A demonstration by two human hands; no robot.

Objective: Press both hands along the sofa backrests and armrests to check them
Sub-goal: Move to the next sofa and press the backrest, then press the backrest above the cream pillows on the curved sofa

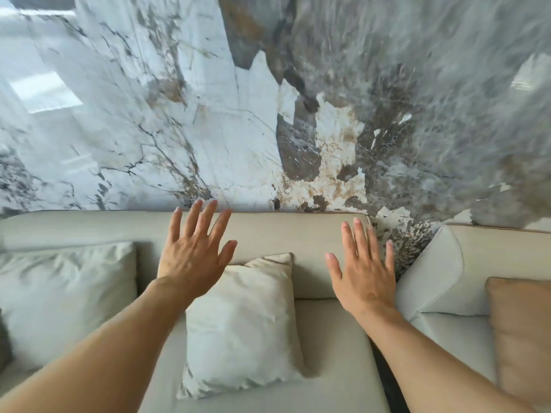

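Observation:
A beige sofa backrest (286,234) runs across the middle of the view, against a marble wall. My left hand (195,251) is spread flat, fingers apart, over the backrest's upper front, its fingertips at the top edge. My right hand (365,269) is likewise open and spread near the backrest's right end. I cannot tell whether the palms touch the fabric. Neither hand holds anything. The seat cushion (328,338) lies below both forearms.
A cream throw pillow (241,326) leans between my arms. A larger white pillow (65,296) sits at left. A second sofa section (447,281) with a tan pillow (521,332) stands at right, across a dark gap (387,383). The marble wall (268,99) rises behind.

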